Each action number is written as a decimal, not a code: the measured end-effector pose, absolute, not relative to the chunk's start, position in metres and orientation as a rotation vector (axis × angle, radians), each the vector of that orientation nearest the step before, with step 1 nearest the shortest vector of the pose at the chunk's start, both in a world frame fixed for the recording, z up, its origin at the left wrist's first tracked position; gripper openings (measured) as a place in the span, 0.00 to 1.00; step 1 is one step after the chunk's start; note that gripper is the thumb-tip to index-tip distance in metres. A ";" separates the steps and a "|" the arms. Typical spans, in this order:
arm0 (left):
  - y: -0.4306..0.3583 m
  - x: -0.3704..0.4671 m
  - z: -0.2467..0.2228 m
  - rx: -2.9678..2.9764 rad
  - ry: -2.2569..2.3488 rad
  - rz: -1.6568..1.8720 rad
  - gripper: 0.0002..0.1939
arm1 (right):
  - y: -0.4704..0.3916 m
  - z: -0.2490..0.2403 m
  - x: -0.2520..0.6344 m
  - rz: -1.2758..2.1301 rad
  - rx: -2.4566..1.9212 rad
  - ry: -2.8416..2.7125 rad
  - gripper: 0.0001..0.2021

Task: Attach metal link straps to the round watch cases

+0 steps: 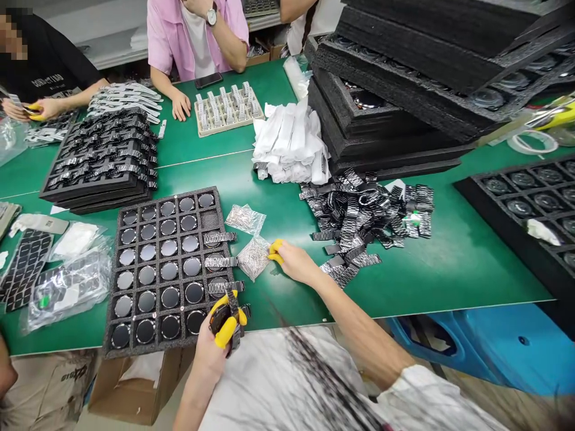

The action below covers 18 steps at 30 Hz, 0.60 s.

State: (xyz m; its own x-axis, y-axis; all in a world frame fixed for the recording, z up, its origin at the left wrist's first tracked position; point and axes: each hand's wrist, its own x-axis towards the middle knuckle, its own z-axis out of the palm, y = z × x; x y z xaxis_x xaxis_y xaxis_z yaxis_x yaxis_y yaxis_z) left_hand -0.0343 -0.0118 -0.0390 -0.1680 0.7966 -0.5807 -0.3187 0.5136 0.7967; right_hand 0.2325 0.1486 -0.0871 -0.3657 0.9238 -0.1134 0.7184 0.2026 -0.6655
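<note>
My left hand (216, 338), with yellow finger covers, is wrapped around a black watch (219, 318) with a metal link band, above the lower right corner of a black foam tray (212, 220). Round watch heads fill most cells of that tray, and several along its right column have link bands attached. Right of the tray, my right hand (291, 260) pinches at the edge of a clear bag of small metal pins (253, 258). Whatever sits between its yellow-covered fingertips is too small to make out. Another small bag of pins (245, 219) lies just behind.
Loose black link bands (354, 218) are heaped to the right, with white-wrapped pieces (291, 143) behind. Tall foam tray stacks (372, 126) lean at the back right. Another tray stack (105, 158) stands left, near plastic bags (72, 287). Co-workers sit across the green table (449, 263).
</note>
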 end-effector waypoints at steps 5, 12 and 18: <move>-0.004 -0.038 -0.023 0.950 1.542 0.927 0.26 | 0.104 -0.054 0.219 1.407 -1.264 -1.352 0.08; 0.002 -0.032 -0.011 1.695 1.601 0.781 0.27 | 0.042 -0.023 0.163 2.086 -0.854 -0.600 0.23; -0.001 -0.033 -0.006 1.835 1.578 0.707 0.33 | 0.051 -0.020 0.161 2.169 -0.805 -0.495 0.21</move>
State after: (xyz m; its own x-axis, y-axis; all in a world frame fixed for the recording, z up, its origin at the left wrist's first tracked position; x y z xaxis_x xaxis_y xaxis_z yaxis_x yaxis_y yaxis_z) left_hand -0.0325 -0.0010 -0.0056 0.1468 0.9891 0.0066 0.6633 -0.1034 0.7412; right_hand 0.1611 0.0511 -0.0200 -0.5154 0.7640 -0.3882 -0.5202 -0.6389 -0.5668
